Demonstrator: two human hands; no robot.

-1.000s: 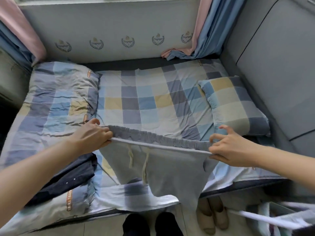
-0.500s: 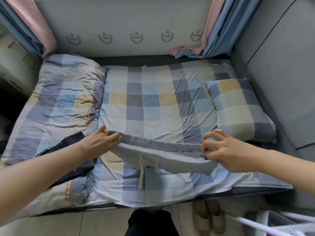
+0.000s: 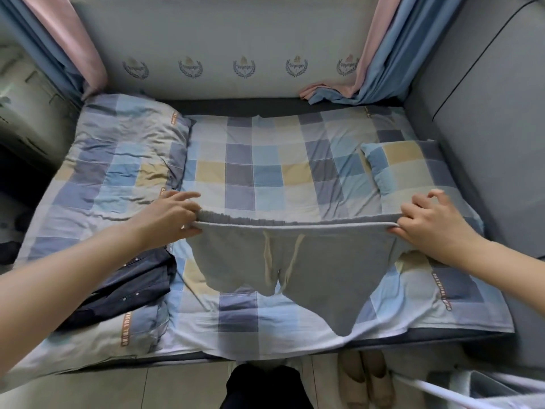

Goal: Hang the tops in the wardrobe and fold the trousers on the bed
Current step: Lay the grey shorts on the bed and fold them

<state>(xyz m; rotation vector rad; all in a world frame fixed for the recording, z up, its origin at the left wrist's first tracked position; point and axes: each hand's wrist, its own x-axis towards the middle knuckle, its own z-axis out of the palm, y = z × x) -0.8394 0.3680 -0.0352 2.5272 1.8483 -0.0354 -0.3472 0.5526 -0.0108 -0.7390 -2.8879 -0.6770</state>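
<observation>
Grey trousers (image 3: 318, 267) with a pale drawstring hang stretched above the checked bed (image 3: 265, 172). My left hand (image 3: 171, 216) pinches the left end of the elastic waistband, and my right hand (image 3: 427, 222) pinches the right end. The waistband is pulled taut between them, and the legs droop over the bed's near edge. A dark navy garment (image 3: 135, 278) lies crumpled on the bed under my left forearm.
A folded checked duvet (image 3: 118, 160) fills the bed's left side and a checked pillow (image 3: 410, 163) lies at the right. Grey wardrobe panels (image 3: 486, 113) stand along the right. Slippers (image 3: 368, 379) sit on the floor below, with a white rack (image 3: 460, 394) at the lower right.
Half a second ago the trousers lay bunched low on the bed. Both hands have lifted and spread apart, pulling the waistband taut so the legs hang down.
</observation>
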